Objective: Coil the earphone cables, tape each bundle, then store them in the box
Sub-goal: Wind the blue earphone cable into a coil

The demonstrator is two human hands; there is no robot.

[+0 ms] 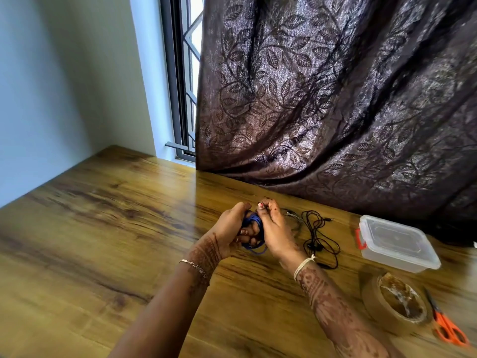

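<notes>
While the left hand [229, 228] curls its grip round a coiled blue earphone cable [254, 220] near the far edge of the desk [103, 228], the right hand [273, 228] pinches one strand in its grip.

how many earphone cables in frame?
3: blue cable gripped by left hand and right hand; black cable loose on the table, right of them; blurry grey cable just beyond the right hand. Hands may hide more.

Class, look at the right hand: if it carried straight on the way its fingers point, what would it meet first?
The right hand would likely reach the dark curtain first, with only table between; depth is unclear.
</notes>
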